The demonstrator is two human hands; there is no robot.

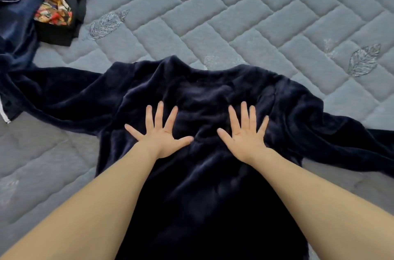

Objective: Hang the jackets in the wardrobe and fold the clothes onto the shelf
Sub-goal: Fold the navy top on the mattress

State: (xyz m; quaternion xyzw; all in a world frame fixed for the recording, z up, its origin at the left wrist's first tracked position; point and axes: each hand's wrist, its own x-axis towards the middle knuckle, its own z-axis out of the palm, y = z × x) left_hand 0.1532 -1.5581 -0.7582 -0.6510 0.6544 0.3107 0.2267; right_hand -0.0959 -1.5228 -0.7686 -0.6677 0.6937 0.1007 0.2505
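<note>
Both my forearms are bare from the near edge of view right down to the wrists, with no sleeve reaching them. My left hand [158, 138] and right hand [245, 138] wear nothing: no rings, no watch, no bracelet. My fingernails are short and unpainted.

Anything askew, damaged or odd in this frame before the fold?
Nothing damaged. The dark velvet top lies spread on the quilted mattress with both sleeves out, left hand and right hand flat on it. Only the heap of clothes at top left is crumpled.
</note>
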